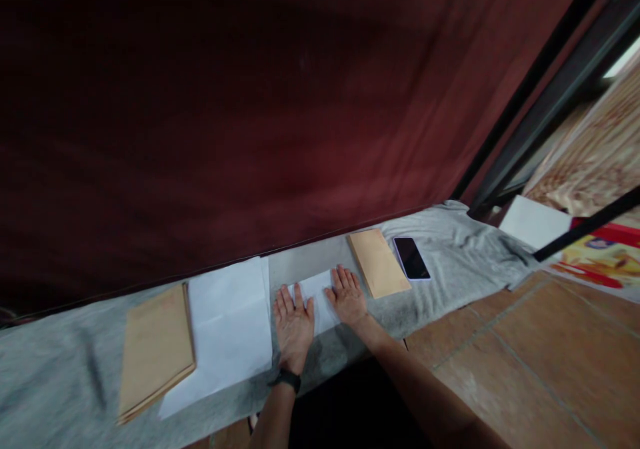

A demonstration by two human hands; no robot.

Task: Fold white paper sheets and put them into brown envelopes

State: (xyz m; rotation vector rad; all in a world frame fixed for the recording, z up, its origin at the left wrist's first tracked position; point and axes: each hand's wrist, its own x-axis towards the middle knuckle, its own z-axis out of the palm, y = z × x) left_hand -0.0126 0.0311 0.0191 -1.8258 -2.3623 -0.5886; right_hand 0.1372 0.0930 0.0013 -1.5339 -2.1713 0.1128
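Note:
A small white sheet of paper (323, 306), seemingly folded, lies on the grey cloth between my hands. My left hand (294, 322) rests flat on its left end, fingers spread, with a dark band around the wrist. On the right end my right hand (347, 296) is pressed flat as well, palm down and fingers apart. Just right of that hand is a tan envelope or stack of envelopes (379, 262). To the left of my left hand are larger white sheets (230, 326), partly under a thicker stack of tan envelopes (157, 342).
A phone (412, 258) with a dark screen lies beyond the right envelopes. Grey cloth (460, 256) covers the narrow surface, against a dark red upright panel (300, 136). On the right stand dark metal bars (530, 116), a white box (535, 222) and a tiled floor (525, 356).

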